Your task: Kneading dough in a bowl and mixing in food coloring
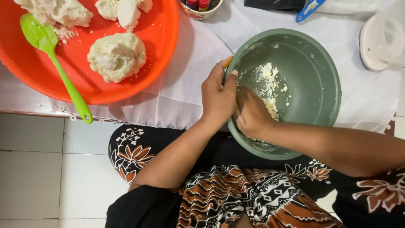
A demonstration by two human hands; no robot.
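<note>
Gripping the near rim of the green bowl (314, 71), the left hand (218, 95) curls its fingers over the edge, with something orange barely showing beneath them. Just beside it, the right hand (252, 113) reaches inside with fingers bent into the crumbly white dough (267, 84); whether they pinch any I cannot tell. Beyond, on the white-clothed table (185, 84), an orange basin (158, 38) holds dough lumps (117, 56) and a green spatula (55, 59). White floor tiles lie below.
</note>
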